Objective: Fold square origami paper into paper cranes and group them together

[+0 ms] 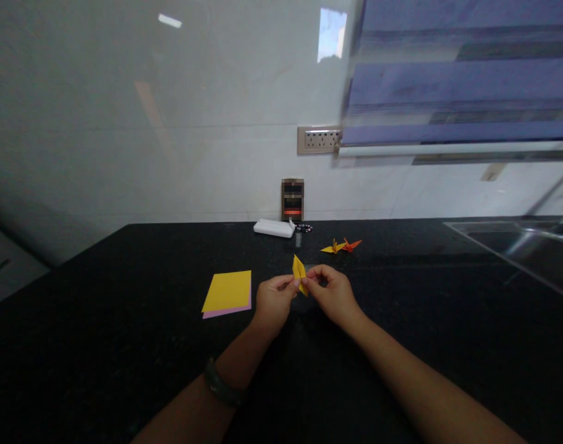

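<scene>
A small folded yellow paper piece (299,269) is held just above the black counter (124,345), between both of my hands. My left hand (272,303) pinches its lower left side, fingers closed. My right hand (334,294) pinches its lower right side, fingers curled. The paper's pointed tip sticks up between my thumbs. A dark band sits on my left wrist.
A stack of square sheets, yellow on top of pink (227,293), lies left of my hands. Two folded paper cranes, yellow (333,248) and orange (352,245), rest further back. A white flat box (274,227) sits by the wall. A steel sink (521,246) is at the right.
</scene>
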The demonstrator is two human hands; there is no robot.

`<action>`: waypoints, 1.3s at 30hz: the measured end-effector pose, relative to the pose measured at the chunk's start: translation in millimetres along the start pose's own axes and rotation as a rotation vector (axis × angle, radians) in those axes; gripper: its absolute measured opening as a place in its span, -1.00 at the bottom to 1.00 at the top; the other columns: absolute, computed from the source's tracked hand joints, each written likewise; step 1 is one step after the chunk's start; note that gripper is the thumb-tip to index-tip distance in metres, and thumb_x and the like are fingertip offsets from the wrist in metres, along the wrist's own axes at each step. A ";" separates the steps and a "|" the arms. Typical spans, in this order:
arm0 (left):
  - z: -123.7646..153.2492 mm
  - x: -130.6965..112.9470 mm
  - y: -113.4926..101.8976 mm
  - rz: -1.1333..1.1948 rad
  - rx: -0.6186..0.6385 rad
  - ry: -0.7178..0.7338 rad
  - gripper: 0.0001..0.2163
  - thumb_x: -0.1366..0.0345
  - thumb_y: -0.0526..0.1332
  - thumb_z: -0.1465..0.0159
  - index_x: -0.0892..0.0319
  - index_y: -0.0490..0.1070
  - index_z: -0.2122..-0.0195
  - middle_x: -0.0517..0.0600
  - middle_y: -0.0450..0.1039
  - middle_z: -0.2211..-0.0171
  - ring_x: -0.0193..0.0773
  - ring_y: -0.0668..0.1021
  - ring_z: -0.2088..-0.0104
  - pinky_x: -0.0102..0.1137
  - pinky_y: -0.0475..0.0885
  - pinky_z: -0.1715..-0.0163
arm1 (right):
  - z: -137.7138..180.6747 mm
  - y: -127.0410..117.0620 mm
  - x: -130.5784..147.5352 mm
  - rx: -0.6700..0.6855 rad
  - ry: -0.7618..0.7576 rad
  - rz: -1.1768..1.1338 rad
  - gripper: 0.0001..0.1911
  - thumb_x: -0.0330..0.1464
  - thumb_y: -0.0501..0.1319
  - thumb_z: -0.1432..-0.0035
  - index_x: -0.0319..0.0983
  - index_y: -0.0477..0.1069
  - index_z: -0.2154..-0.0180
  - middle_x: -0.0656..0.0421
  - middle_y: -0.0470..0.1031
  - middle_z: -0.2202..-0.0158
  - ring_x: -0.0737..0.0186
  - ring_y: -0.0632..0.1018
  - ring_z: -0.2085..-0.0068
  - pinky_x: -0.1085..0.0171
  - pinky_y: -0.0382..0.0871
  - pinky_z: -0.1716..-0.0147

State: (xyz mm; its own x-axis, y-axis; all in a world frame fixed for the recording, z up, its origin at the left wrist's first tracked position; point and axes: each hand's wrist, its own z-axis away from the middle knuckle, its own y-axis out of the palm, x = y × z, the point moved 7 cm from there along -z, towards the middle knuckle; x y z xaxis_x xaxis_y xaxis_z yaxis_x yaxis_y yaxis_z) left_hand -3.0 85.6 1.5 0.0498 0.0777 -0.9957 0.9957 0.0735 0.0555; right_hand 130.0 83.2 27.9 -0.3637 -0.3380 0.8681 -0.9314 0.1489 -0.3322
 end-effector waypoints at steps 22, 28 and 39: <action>6.8 -15.4 7.7 -0.408 0.091 0.302 -0.79 0.33 0.07 -0.14 0.24 0.47 0.31 0.01 0.52 0.41 -0.29 0.53 0.40 -0.43 0.41 0.36 | 13.8 0.7 41.0 -0.002 -0.454 0.483 -0.84 -0.46 0.06 -0.07 -0.28 0.40 0.46 0.13 0.40 0.49 0.31 0.42 0.42 0.37 0.27 0.41; 10.2 -25.1 8.0 -0.588 0.082 0.458 -0.80 0.39 0.04 -0.17 0.20 0.47 0.34 0.00 0.52 0.40 -0.29 0.53 0.36 -0.43 0.39 0.34 | 13.6 1.8 36.1 0.016 -0.426 0.473 -0.84 -0.44 0.08 -0.08 -0.27 0.43 0.40 0.11 0.44 0.45 0.28 0.45 0.38 0.35 0.31 0.36; 18.6 -41.0 14.7 -0.815 0.088 0.715 -0.78 0.45 0.02 -0.18 0.23 0.45 0.32 0.05 0.51 0.38 -0.28 0.52 0.33 -0.41 0.41 0.29 | 11.1 -0.9 34.8 -0.014 -0.400 0.461 -0.86 -0.42 0.09 -0.07 -0.24 0.41 0.45 0.14 0.44 0.49 0.30 0.45 0.43 0.35 0.29 0.42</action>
State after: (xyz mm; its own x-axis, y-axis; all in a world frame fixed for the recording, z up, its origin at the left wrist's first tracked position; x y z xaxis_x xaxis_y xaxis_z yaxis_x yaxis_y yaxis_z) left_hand 11.1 65.0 41.7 -0.6568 0.6008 -0.4558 0.7124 0.2960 -0.6363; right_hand 118.0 61.0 54.2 -0.7102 -0.5581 0.4291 -0.6769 0.3742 -0.6338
